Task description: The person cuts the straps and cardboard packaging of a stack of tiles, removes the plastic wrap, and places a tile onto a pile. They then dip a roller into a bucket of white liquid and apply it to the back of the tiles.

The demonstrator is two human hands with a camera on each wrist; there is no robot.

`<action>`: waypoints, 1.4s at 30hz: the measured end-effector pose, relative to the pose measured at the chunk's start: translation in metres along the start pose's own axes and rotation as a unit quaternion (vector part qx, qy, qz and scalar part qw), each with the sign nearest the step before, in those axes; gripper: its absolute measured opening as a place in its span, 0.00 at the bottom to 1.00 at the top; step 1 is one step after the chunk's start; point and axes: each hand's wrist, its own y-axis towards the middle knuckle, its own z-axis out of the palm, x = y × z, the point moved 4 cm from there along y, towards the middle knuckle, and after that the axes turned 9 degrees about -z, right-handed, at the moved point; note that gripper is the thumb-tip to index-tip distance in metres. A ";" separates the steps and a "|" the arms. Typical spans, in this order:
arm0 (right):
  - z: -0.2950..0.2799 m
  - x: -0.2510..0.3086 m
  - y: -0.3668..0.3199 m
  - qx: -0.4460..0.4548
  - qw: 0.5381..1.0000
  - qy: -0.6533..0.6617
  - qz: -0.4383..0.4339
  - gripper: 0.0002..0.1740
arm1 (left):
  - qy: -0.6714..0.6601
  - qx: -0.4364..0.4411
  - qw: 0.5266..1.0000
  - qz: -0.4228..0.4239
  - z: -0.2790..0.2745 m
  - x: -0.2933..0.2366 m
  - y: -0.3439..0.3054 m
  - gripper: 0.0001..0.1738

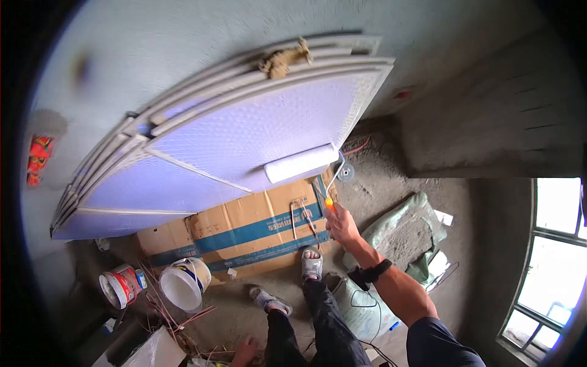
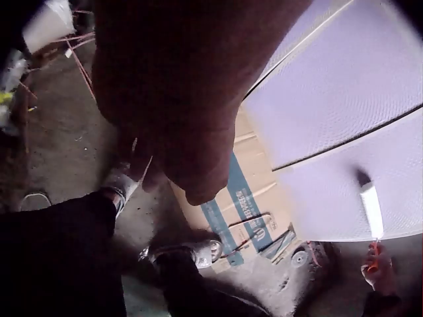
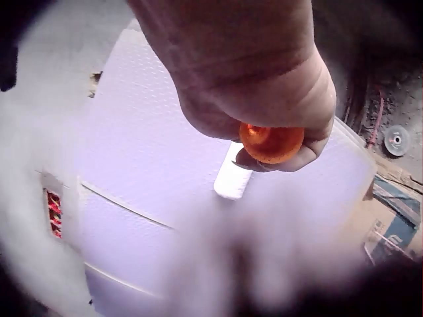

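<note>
My right hand point(image 1: 343, 227) grips the orange handle point(image 3: 272, 144) of a paint roller. The white roller sleeve point(image 1: 302, 163) lies over the lower right part of a large pale-lilac panel point(image 1: 244, 128), which has a dimpled surface and leans on the wall in front of several similar panels. In the left wrist view, the roller sleeve point(image 2: 371, 211) overlaps the panel near its edge. My left hand point(image 1: 246, 352) hangs low beside my leg, its fingers loose and holding nothing. Seen from its own wrist, the left hand point(image 2: 172, 132) is dark and covers part of the floor.
Flattened cardboard point(image 1: 244, 223) covers the floor below the panels. To the left stand a white bucket point(image 1: 183, 286) and a red-labelled bucket point(image 1: 120, 286). An open sack of grey material point(image 1: 400, 238) lies to the right, near a window point(image 1: 550, 263). A grey disc point(image 1: 346, 172) sits near the panel's corner.
</note>
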 end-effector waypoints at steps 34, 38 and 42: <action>0.133 0.154 -0.095 -0.006 0.994 0.021 -0.111 0.15 | -0.125 -0.103 0.961 0.226 -0.015 0.147 0.087 0.27; 0.134 0.118 -0.080 -0.007 0.997 -0.014 -0.079 0.16 | -0.129 -0.112 0.957 0.233 -0.004 0.152 0.114 0.25; 0.131 0.063 -0.050 -0.001 1.000 -0.016 -0.021 0.17 | -0.189 -0.084 0.966 0.157 -0.001 0.165 0.111 0.25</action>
